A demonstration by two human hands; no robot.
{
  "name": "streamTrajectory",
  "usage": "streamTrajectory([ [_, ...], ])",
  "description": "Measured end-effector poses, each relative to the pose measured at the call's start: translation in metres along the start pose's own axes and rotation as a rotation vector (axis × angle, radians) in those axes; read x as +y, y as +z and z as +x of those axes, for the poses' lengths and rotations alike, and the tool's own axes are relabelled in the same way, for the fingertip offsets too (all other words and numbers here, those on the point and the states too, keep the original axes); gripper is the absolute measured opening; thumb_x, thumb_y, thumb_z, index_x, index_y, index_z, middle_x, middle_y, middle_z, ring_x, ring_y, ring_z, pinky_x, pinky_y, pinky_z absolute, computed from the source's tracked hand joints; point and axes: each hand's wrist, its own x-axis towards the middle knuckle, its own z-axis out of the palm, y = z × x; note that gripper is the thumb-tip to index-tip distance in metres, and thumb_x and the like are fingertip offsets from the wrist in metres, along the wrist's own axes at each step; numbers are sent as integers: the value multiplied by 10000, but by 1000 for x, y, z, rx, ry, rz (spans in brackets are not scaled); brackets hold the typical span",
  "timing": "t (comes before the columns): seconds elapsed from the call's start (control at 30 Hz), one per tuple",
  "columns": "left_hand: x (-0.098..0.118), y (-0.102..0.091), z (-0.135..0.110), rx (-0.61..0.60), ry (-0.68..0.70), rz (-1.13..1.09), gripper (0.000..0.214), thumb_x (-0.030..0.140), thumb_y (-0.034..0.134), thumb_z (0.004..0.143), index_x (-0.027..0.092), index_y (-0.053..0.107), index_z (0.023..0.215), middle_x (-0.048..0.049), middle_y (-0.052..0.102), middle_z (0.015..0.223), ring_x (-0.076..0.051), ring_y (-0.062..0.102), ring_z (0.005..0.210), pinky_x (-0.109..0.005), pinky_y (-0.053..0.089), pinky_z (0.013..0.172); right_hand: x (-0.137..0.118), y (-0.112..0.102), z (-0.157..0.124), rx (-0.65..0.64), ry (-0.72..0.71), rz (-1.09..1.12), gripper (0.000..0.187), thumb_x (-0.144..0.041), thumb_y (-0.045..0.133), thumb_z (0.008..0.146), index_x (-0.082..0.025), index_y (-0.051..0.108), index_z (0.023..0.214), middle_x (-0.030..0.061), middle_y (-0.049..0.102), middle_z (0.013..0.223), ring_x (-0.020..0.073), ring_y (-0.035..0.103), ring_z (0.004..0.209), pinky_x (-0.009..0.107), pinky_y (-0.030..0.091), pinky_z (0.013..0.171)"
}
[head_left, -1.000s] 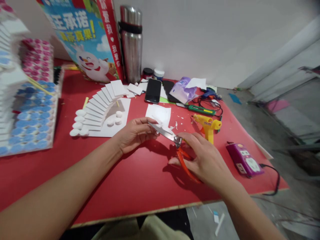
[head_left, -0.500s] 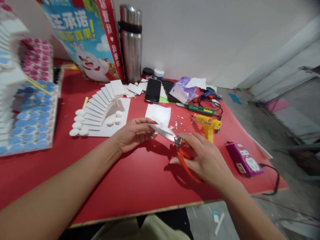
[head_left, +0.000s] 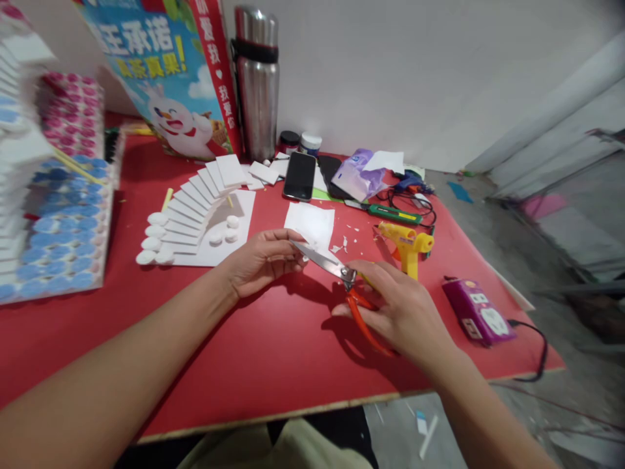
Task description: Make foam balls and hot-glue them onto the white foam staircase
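Observation:
My right hand [head_left: 398, 306] is closed around the handles of a pair of scissors [head_left: 359, 303] with orange grips. The blades point up and left, reaching my left hand [head_left: 268, 260]. My left hand is closed in a pinch on a small white piece [head_left: 305, 258], mostly hidden behind the fingers and blades. Just beyond lies a white paper sheet [head_left: 312, 221], with white scraps [head_left: 342, 246] scattered beside it. To the left, a fan-shaped stair of white strips [head_left: 188, 215] stands on a white board [head_left: 244, 207], with several white discs [head_left: 155, 232] around it.
A yellow glue gun [head_left: 407, 242], a green-handled cutter [head_left: 394, 213] and a purple box [head_left: 476, 312] with a cord lie at right. Behind stand a black phone [head_left: 299, 176], a steel flask [head_left: 258, 91] and a printed bag [head_left: 166, 85]. Blue and pink rolled pieces [head_left: 63, 241] fill the far left.
Hardly anything differs. The blades have shifted very slightly in my right hand's grip, and a bit more of the small white piece shows beneath them.

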Motion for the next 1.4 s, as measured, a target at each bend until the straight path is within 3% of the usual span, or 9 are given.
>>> streamTrajectory([
  [0.33, 1, 0, -1, -25, -23, -16, 150, 83, 808, 681, 93, 739, 813, -59, 689, 689, -130, 670, 637, -213, 567, 621, 2, 2, 0, 14, -9, -8, 533, -554, 697, 909, -136, 648, 1237, 134, 746, 996, 265, 707, 839, 379, 562, 728],
  [0.57, 3, 2, -2, -13, -47, -9, 136, 79, 812, 710, 80, 736, 823, -63, 697, 726, -115, 671, 654, -191, 575, 634, -1, 3, 0, 34, 31, -7, 454, -531, 648, 957, -163, 648, 1223, 85, 760, 917, 220, 713, 766, 325, 519, 677],
  [0.73, 3, 1, -4, -5, -50, -4, 181, 85, 829, 725, 99, 755, 890, -76, 739, 800, -127, 703, 694, -213, 594, 688, -3, -1, 0, 22, 276, -23, 421, -567, 600, 961, -200, 659, 1160, 25, 710, 731, 187, 652, 585, 294, 427, 543],
  [0.83, 3, 2, -4, -37, -33, 23, 271, 85, 835, 721, 88, 781, 986, -77, 751, 803, -129, 714, 707, -218, 596, 737, -1, -3, 3, -28, 439, -122, 379, -517, 590, 951, -194, 663, 1135, 28, 684, 656, 218, 628, 523, 309, 375, 496],
  [0.9, 2, 2, -4, -64, -9, 43, 294, 95, 838, 727, 87, 792, 1017, -79, 758, 807, -133, 724, 737, -222, 596, 779, 1, -1, 6, -58, 473, -195, 328, -446, 594, 934, -177, 670, 1106, 56, 691, 656, 258, 648, 544, 323, 366, 487],
  [1.13, 2, 2, -5, -107, 16, 53, 255, 146, 851, 757, 111, 797, 1004, -65, 750, 805, -126, 712, 750, -217, 583, 778, -2, 10, 19, -189, 474, -363, 269, -373, 538, 974, -146, 659, 1051, 143, 737, 787, 314, 711, 658, 354, 406, 512],
  [1.4, 3, 4, -4, -121, 41, -12, 224, 185, 888, 744, 79, 774, 905, -57, 699, 782, -92, 634, 673, -189, 547, 655, -6, 3, 31, -295, 385, -489, 235, -380, 568, 953, -188, 673, 867, 138, 711, 771, 293, 688, 637, 343, 414, 501],
])
